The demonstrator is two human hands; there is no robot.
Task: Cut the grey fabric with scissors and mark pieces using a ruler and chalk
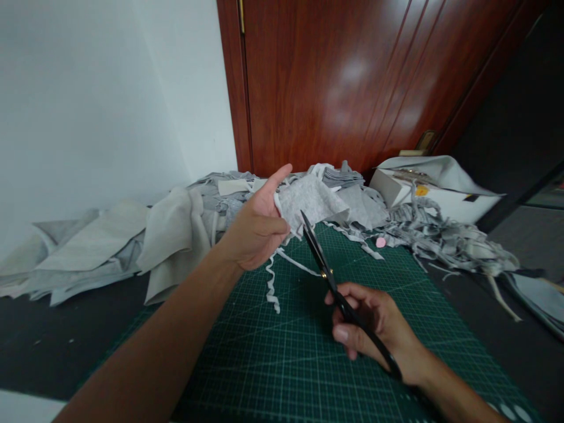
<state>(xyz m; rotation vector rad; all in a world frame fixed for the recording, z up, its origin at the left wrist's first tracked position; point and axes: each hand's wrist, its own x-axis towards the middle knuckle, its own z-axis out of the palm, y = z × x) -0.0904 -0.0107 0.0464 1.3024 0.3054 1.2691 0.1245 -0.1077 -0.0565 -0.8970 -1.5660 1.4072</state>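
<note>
My left hand pinches a piece of light grey fabric above the green cutting mat, its thumb raised along the edge. From under that hand a curly fabric strip hangs down, and a straighter thin strip runs off to the right. Black scissors are in my right hand, over the middle of the mat. Their blades look closed, with the tip pointing up and left, close to the fabric's lower edge. The palm side of the right hand is partly hidden by the handles.
Stacked grey fabric pieces lie at the left and back against the wall. A white box stands at the back right, with a tangle of scrap strips before it. A small pink piece rests on the mat. Behind rises a brown wooden door.
</note>
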